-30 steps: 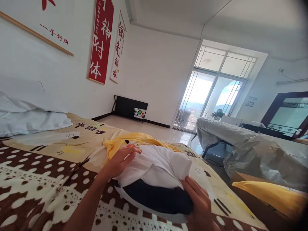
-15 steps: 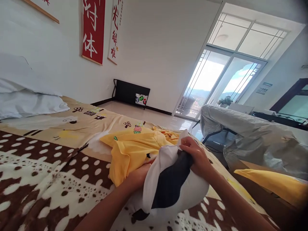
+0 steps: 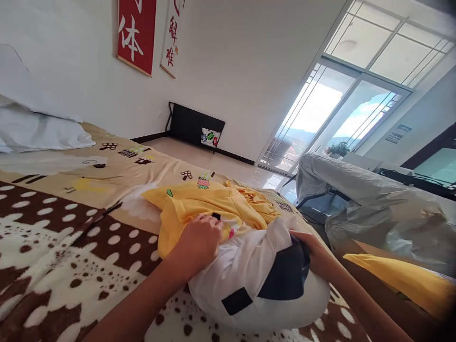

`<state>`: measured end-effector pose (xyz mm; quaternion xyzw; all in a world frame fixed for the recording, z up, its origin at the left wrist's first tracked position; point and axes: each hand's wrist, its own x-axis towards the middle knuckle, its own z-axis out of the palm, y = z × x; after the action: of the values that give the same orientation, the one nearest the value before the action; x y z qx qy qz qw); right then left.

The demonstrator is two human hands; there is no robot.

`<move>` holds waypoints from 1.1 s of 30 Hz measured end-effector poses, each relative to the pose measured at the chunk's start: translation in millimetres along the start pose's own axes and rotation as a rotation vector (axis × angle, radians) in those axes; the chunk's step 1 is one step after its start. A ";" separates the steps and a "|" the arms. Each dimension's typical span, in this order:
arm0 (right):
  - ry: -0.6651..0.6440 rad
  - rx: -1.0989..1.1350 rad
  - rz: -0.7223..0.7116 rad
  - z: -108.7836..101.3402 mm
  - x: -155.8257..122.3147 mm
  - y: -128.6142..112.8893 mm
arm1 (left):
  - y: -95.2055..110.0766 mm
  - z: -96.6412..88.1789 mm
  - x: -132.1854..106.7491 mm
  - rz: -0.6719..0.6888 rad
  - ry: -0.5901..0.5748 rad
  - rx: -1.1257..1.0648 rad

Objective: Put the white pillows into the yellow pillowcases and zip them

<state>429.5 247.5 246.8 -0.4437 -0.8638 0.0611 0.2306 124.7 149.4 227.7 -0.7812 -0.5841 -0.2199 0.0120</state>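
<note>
A plump white pillow (image 3: 228,280) with dark navy patches lies in front of me on the bed, its cloth twisted and bunched at the top. Beyond it spreads a crumpled yellow cloth (image 3: 199,202) with small printed figures. My left hand (image 3: 201,240) is at the seam between the two, fingers curled down on the yellow cloth; the fingertips are partly hidden. At the pillow's right upper edge, my right hand (image 3: 315,249) grips the white and navy fabric, thumb on top and the other fingers mostly out of sight.
A brown and cream patterned blanket (image 3: 117,285) covers the bed. White bedding (image 3: 42,130) is heaped at the left. Past the bed's right edge are a box with yellow cloth (image 3: 395,273) and a plastic-covered item (image 3: 356,190). A black folded frame (image 3: 192,126) leans on the wall.
My left hand has come out from behind the white fabric onto the yellow cloth. My right hand has moved right and down, and the pillow's cloth has shifted and twisted.
</note>
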 end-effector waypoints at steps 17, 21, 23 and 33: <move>-0.102 -0.195 -0.333 -11.1 -13.4 -75.1 | -4.1 -11.6 -4.9 0.084 0.029 0.063; -0.139 -0.226 -0.263 -12.2 4.7 -82.2 | 2.5 -4.1 -2.1 -0.032 -0.088 0.134; -0.176 -0.229 -0.237 -9.9 15.6 -85.8 | -0.9 0.9 2.1 -0.089 -0.095 0.162; -0.486 -0.299 -0.207 13.0 73.6 -108.2 | -7.2 15.1 6.1 -0.113 -0.028 -0.005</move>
<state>306.9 242.5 294.2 -0.3549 -0.9337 0.0140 -0.0458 124.4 161.4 214.6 -0.7498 -0.6271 -0.2107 -0.0104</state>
